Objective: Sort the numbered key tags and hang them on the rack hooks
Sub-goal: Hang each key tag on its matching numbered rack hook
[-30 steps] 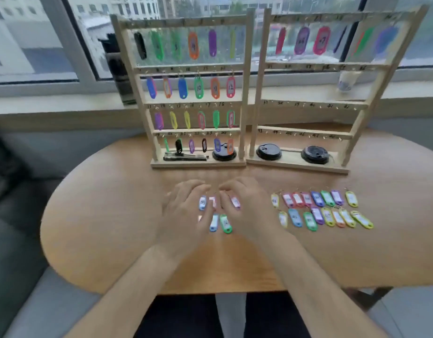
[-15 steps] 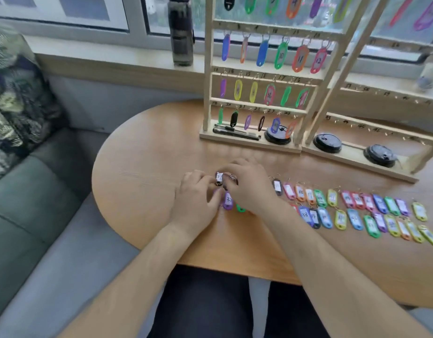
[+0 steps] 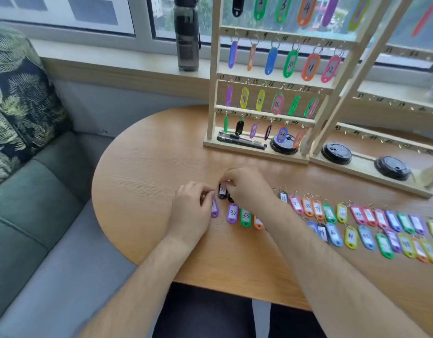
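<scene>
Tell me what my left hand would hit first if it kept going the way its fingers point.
Most likely black tag 31, right beside the left hand; the right hand sits just behind it.

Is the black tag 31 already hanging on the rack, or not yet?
Not yet: black tag 31 is down at the table, the right hand pinching its top.

Single head view, looking forward-down, close over table (image 3: pixel 147 181).
</scene>
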